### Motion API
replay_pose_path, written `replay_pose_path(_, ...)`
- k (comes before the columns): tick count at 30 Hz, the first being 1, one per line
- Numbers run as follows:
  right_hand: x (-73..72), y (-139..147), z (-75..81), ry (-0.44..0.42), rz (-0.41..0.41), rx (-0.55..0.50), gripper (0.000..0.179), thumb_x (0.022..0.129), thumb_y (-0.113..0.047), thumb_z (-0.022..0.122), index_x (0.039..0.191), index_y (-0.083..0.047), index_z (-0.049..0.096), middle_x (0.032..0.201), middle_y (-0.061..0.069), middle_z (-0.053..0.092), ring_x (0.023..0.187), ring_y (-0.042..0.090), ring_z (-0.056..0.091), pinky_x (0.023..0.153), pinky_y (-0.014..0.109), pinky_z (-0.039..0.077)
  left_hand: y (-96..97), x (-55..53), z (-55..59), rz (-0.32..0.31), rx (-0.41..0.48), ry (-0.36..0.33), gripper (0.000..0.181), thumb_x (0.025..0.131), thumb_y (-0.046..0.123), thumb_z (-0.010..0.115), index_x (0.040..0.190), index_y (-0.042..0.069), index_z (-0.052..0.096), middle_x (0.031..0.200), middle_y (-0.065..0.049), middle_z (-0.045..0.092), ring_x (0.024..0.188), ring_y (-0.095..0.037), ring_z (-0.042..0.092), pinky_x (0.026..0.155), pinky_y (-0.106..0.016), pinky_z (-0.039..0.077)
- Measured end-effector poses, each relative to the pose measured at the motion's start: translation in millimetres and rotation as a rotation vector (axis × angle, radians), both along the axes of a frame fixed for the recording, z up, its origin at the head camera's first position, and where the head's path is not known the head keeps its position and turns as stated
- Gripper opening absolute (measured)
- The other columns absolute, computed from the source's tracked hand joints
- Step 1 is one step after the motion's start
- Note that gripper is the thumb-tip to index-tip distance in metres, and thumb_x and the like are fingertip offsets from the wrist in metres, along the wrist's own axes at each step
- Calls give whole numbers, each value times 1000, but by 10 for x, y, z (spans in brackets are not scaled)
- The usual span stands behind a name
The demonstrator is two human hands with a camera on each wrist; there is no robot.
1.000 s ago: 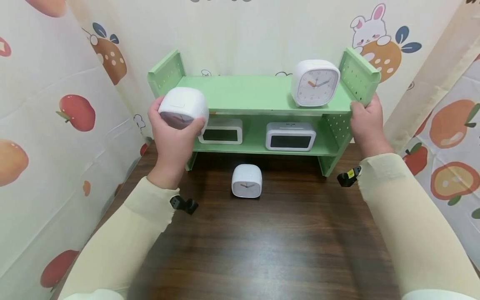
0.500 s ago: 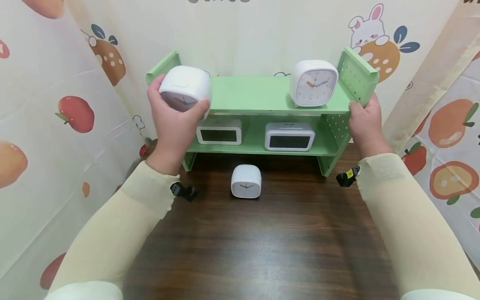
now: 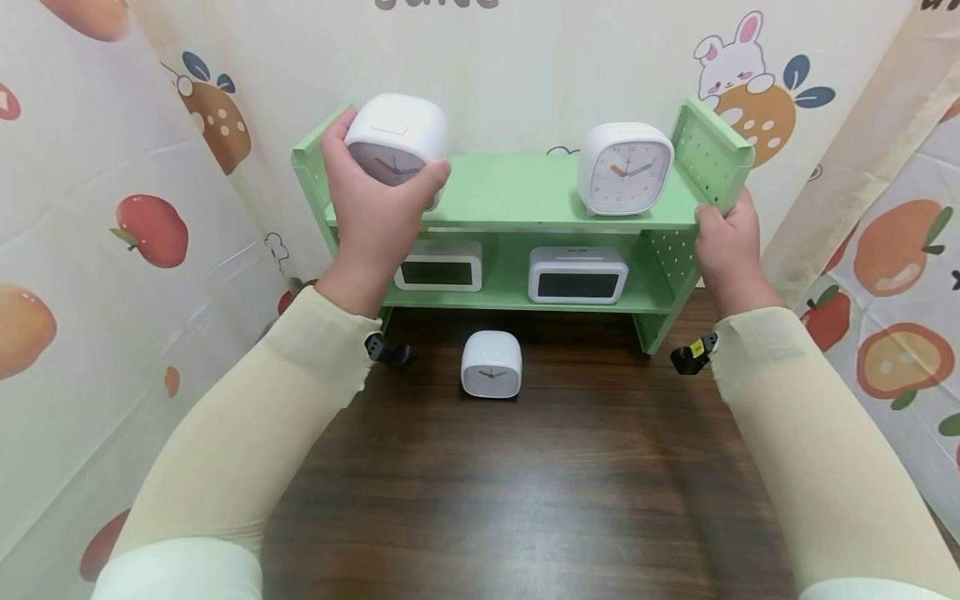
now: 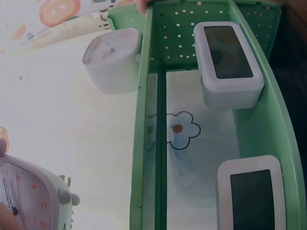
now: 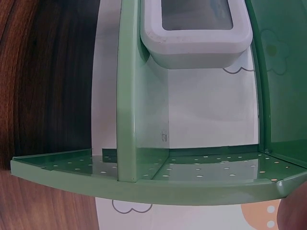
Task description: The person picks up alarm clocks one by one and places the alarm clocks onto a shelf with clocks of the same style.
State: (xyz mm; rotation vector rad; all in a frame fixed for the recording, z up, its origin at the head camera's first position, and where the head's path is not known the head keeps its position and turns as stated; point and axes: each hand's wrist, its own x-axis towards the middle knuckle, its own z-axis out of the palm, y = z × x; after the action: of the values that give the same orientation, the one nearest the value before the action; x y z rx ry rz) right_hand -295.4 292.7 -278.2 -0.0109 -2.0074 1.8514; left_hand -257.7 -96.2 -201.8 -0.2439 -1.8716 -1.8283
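Note:
A white analog alarm clock (image 3: 401, 125) is gripped in my left hand (image 3: 375, 208), thumb on its right side, above the left part of the green shelf's top board (image 3: 510, 187). Its face tilts downward toward me. In the left wrist view, part of this clock's dial (image 4: 29, 196) shows at the lower left. My right hand (image 3: 731, 246) holds the right side panel (image 3: 708, 154) of the shelf; in the right wrist view only a bit of that hand (image 5: 295, 211) appears. Another white analog clock (image 3: 626, 171) stands upright at the right end of the top board.
Two white digital clocks, one left (image 3: 438, 267) and one right (image 3: 577, 275), sit on the lower board. A small white analog clock (image 3: 491, 365) stands on the dark wooden table (image 3: 525, 483) before the shelf. A fruit-patterned curtain (image 3: 517, 75) hangs close behind.
My left hand has lifted the alarm clock up and to the right, from the shelf's front left to above the top board. My right hand keeps its hold on the side panel.

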Motion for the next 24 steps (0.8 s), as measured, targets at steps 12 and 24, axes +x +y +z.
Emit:
replay_pose_path(12, -15, -4, -14, 13, -9, 4, 49, 104, -11, 39, 153, -17, 41, 152, 6, 48, 133, 15, 46, 116, 28, 33, -57, -246, -16, 73, -6, -144, 94, 79, 23, 87, 152, 21, 28, 142, 2, 39, 121, -19, 48, 91, -33, 55)
replay_pose_path(24, -3, 7, -19, 8, -10, 29, 48, 104, -12, 40, 152, -18, 42, 148, 5, 50, 129, 14, 48, 115, 29, 35, -148, -471, -77, 129, 8, -306, 100, 79, 31, 89, 155, 28, 23, 144, 3, 37, 124, -18, 44, 96, -31, 51)
